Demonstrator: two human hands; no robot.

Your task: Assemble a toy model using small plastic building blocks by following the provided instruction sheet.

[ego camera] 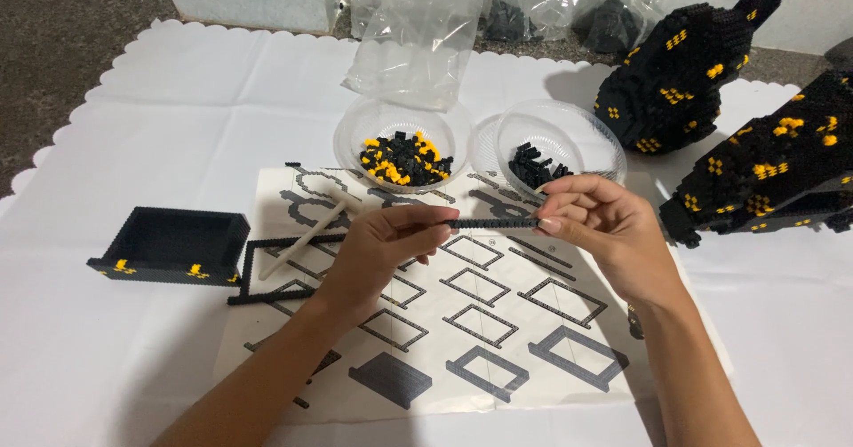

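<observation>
My left hand and my right hand together hold a thin black strip of small bricks level above a printed instruction sheet. Each hand pinches one end with its fingertips. Under the left hand a flat black brick frame lies on the sheet, with a white stick-shaped tool across it. Two clear plastic bowls stand just beyond the hands: one with black and yellow bricks, one with black bricks.
A black open-topped brick box with yellow spots sits at the left on the white scalloped cloth. Two big black-and-yellow brick builds stand at the right. Clear plastic bags lie at the back.
</observation>
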